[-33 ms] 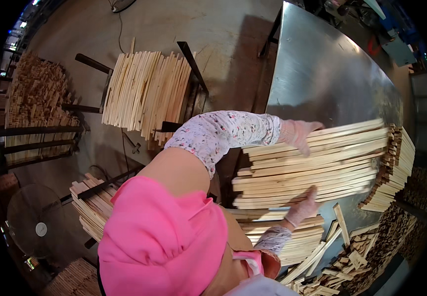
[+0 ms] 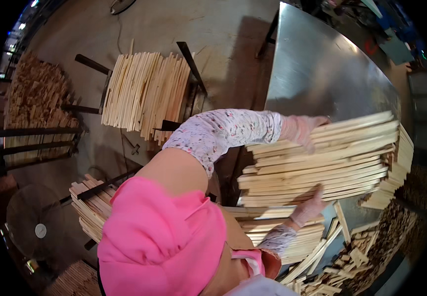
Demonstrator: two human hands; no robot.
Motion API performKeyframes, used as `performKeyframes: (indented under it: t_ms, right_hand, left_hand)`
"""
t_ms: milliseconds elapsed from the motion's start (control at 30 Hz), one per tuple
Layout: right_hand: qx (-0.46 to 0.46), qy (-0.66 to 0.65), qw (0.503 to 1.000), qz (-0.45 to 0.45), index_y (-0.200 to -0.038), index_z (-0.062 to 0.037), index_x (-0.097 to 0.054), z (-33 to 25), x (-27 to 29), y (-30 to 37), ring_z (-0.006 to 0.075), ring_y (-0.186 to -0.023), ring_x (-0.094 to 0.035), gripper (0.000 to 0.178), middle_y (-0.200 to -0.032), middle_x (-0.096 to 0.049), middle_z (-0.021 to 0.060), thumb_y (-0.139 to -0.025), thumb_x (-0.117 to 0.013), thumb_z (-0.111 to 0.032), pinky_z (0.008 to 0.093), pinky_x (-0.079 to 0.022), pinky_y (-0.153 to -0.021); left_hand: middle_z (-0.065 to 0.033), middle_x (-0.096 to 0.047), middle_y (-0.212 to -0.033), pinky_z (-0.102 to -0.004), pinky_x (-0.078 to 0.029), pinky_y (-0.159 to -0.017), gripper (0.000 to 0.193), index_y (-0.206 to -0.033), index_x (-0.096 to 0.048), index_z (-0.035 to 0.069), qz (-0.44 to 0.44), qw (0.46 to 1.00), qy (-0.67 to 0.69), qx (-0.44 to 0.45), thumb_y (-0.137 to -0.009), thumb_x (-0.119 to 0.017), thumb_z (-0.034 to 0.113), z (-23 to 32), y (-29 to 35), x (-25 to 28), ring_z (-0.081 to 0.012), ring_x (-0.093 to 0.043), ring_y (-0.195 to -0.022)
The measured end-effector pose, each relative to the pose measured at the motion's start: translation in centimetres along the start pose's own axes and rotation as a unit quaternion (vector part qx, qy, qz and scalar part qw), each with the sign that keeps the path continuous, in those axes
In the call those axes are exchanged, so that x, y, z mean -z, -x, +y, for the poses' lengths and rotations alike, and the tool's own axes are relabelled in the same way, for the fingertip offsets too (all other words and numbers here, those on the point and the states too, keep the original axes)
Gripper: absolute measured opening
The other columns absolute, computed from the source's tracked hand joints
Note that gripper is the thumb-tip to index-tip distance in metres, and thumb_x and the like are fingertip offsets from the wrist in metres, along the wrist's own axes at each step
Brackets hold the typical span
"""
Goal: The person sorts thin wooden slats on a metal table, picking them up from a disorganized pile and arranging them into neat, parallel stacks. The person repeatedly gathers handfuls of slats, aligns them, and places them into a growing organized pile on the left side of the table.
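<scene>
A wide row of pale wooden strips (image 2: 322,163) lies on the metal table, side by side and slightly fanned. My left hand (image 2: 302,132), in a thin pinkish glove, grips the row's far edge, fingers bent over the outermost strips. At the near edge my right hand (image 2: 309,207), gloved alike, presses with its thumb over the closest strips, so the row is held between both hands. The fingers beneath are partly hidden. Another stack of strips (image 2: 282,241) lies close by my right forearm.
The metal table (image 2: 322,64) stretches away beyond the row. More stacked strips (image 2: 396,167) stand at its right end. Loose offcuts (image 2: 356,259) are heaped at the lower right. Left of the table, a metal rack holds upright-looking strips (image 2: 144,91); a fan (image 2: 39,231) stands lower left.
The row of strips has slid to the right, now overlapping the stack at the table's end more. Both my hands have moved a little to the right with it.
</scene>
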State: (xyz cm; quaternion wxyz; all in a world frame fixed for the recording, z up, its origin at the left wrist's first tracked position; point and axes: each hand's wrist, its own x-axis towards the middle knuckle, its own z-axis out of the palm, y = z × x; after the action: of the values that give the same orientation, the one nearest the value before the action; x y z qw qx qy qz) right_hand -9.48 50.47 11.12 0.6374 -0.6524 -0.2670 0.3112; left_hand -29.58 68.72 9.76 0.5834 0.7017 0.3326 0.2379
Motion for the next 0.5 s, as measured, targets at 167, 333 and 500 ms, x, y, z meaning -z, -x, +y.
performKeyframes:
  t_ms: [167,333,500]
  right_hand:
    - [0.184,0.207,0.961,0.026,-0.133,0.0059,-0.067,-3.3,8.1,-6.2,0.0228,-0.103,-0.069,0.047,-0.115,-0.074,0.0145,-0.097,-0.082,-0.021,0.0396,-0.057,-0.091]
    - [0.174,0.019,0.979,-0.109,-0.145,0.0035,-0.06,-1.4,7.2,-2.1,0.0243,-0.118,-0.065,0.068,-0.131,-0.071,0.0116,-0.087,-0.091,-0.011,0.037,-0.051,-0.109]
    - [0.151,0.091,0.975,-0.137,-0.15,0.0013,-0.056,0.9,8.7,-0.3,0.0244,-0.121,-0.063,0.073,-0.136,-0.067,0.0138,-0.087,-0.091,-0.014,0.0384,-0.051,-0.109]
  left_hand:
    - [-0.0159,-0.052,-0.161,-0.0396,-0.041,-0.125,0.112,-0.167,-0.028,0.003,0.164,0.964,-0.08,-0.196,-0.078,-0.093,0.026,8.9,1.7,0.3,-0.0266,-0.053,-0.146]
    - [-0.016,-0.064,-0.149,-0.0373,-0.046,-0.12,0.099,-0.157,-0.046,0.006,0.118,0.993,0.026,-0.015,-0.074,-0.097,0.025,2.2,5.1,-3.8,-0.0245,-0.059,-0.139]
    - [-0.0125,-0.066,-0.148,-0.0356,-0.042,-0.123,0.087,-0.152,-0.052,0.009,0.088,0.965,0.246,0.015,-0.078,-0.095,0.027,-2.3,7.5,-6.8,-0.0253,-0.058,-0.14]
